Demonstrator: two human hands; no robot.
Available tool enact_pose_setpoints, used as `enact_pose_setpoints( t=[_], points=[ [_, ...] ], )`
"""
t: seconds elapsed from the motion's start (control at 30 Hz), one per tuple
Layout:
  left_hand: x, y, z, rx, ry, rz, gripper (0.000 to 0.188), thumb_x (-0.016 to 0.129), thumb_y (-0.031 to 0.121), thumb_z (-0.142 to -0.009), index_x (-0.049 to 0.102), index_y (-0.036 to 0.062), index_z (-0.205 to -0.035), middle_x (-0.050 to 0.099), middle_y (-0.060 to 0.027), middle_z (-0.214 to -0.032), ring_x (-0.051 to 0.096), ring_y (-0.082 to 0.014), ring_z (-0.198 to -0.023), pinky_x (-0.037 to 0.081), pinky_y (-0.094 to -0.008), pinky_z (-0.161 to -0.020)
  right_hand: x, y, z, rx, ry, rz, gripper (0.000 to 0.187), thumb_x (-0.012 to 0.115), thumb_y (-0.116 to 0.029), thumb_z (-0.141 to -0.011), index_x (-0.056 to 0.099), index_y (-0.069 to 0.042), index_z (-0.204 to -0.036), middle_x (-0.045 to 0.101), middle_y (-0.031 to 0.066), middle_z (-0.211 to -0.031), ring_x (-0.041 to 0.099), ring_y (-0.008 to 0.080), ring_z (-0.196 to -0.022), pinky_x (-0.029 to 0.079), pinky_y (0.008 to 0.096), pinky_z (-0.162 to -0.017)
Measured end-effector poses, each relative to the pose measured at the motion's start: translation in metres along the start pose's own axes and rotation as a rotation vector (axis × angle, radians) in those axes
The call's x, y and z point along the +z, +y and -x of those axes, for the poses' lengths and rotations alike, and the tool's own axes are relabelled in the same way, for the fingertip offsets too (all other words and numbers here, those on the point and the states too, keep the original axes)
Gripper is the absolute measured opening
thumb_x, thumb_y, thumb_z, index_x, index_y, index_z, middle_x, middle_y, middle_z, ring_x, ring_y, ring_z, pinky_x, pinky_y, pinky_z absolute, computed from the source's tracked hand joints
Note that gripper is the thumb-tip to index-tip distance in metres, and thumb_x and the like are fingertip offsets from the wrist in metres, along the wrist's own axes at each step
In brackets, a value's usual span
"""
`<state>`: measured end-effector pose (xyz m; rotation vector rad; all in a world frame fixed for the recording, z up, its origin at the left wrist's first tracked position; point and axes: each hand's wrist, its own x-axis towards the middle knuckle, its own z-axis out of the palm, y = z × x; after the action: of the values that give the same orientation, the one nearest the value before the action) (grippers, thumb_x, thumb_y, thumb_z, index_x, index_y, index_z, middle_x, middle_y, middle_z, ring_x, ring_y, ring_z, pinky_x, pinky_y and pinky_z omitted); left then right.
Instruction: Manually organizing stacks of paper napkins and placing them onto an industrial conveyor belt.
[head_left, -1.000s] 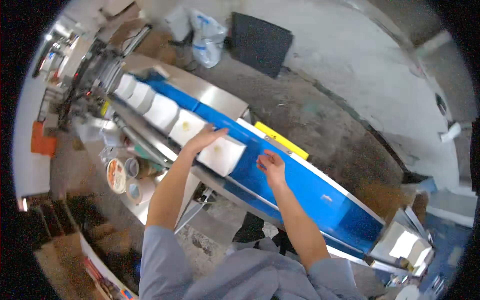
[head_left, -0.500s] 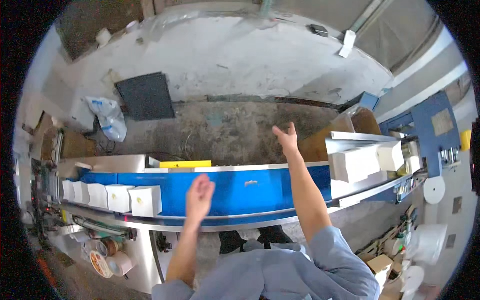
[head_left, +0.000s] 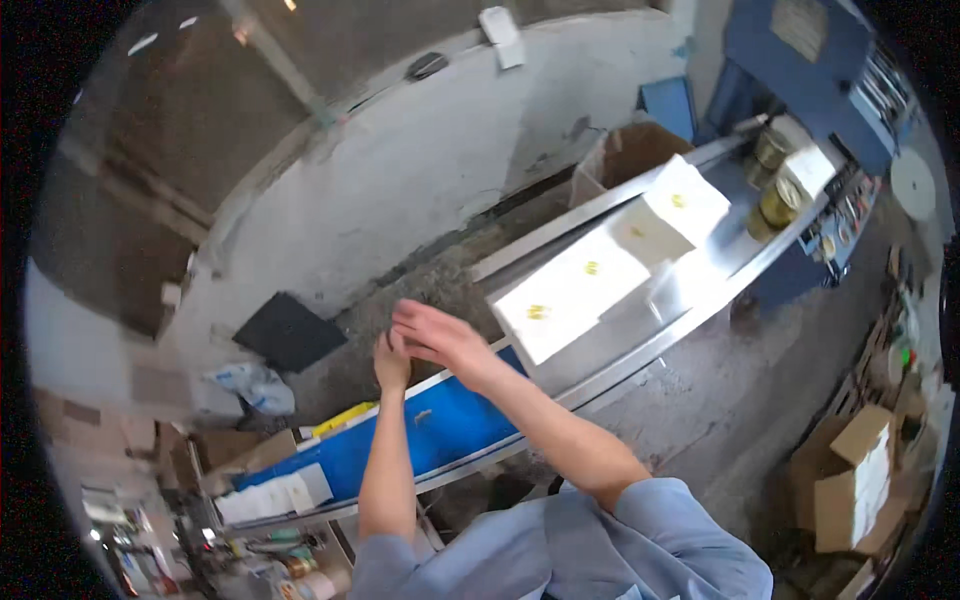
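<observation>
My left hand and my right hand are raised close together above the blue conveyor belt, fingers loosely spread, holding nothing. Just right of them, a row of white cartons with small yellow marks stands on the steel table at the belt's end. More white cartons ride the belt at the lower left. Both forearms come up from my blue sleeves at the bottom.
A brown cardboard box stands behind the steel table. Metal cans sit near a blue machine at the upper right. Stacked cardboard boxes are at the lower right. A black mat lies on the concrete floor.
The view has swung to the right along the belt. My right hand drew back from its reach over the belt and now meets my left hand above the belt.
</observation>
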<state>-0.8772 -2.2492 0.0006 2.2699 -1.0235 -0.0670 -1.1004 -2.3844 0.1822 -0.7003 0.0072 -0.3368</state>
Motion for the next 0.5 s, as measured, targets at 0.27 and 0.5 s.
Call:
enact_pose_setpoints(
  t=[0.27, 0.5],
  points=[
    [-0.069, 0.23, 0.039, -0.534, -0.165, 1.719, 0.069, 0.039, 0.054, -0.098, 0.041, -0.0019, -0.138, 0.05, -0.0196, -0.136, 0.047, -0.0327, -0.127, 0.035, -0.0464, -0.109, -0.097, 0.062, 0.019, -0.209, 0.433, 1.109, 0.053, 0.058, -0.03, -0.089, 0.048, 0.0, -0.132, 0.053, 0.026, -0.128, 0.049, 0.0418, -0.12, 0.038, 0.0431, -0.105],
    [-0.066, 0.224, 0.087, -0.55, 0.031, 1.069, 0.04, 0.062, 0.02, -0.094, 0.055, -0.0016, -0.126, 0.063, -0.0123, -0.116, 0.061, -0.0193, -0.106, 0.051, -0.0312, -0.088, -0.082, 0.063, 0.036, -0.19, 0.242, 0.639, 0.026, 0.06, -0.002, -0.087, 0.056, 0.003, -0.113, 0.066, 0.0083, -0.078, 0.065, 0.0143, -0.071, 0.052, 0.0283, -0.065]
  ],
)
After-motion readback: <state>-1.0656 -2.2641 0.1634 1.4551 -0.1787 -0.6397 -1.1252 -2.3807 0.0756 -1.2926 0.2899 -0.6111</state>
